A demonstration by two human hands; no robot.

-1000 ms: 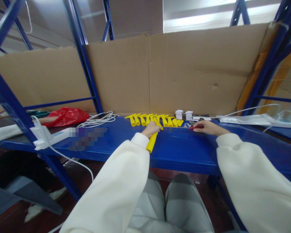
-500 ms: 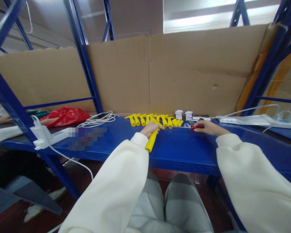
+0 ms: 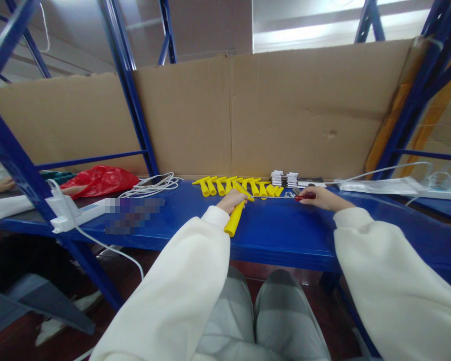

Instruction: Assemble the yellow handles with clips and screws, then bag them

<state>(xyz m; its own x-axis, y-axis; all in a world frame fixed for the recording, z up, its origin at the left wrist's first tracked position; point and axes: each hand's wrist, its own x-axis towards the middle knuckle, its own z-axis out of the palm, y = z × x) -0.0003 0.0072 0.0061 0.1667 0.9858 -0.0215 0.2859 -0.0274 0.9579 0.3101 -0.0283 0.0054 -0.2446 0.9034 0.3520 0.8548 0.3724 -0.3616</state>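
My left hand [image 3: 231,200] is closed around a yellow T-shaped plastic piece [image 3: 234,219], whose round tube end points toward me. In my right hand [image 3: 317,196] is a screwdriver [image 3: 303,197] with a red handle, held level. Its thin metal shaft reaches left to the yellow piece's crossbar; whether the tip sits in a screw is too small to tell. Behind my left hand lies a row of several similar yellow pieces [image 3: 254,189]. Small metal bits [image 3: 288,193], perhaps screws, lie just left of the right hand.
Stacked white-and-black packets [image 3: 284,178] stand behind the screwdriver. Cardboard [image 3: 285,110] walls the back of the blue table [image 3: 278,235]. At left are a coiled white cable [image 3: 156,184], a power strip [image 3: 93,209] and a red bag [image 3: 105,180] with another person's hand [image 3: 73,190].
Both hands keep the same hold on the yellow piece and screwdriver. The whole view has shifted very slightly; nothing was taken up or let go.
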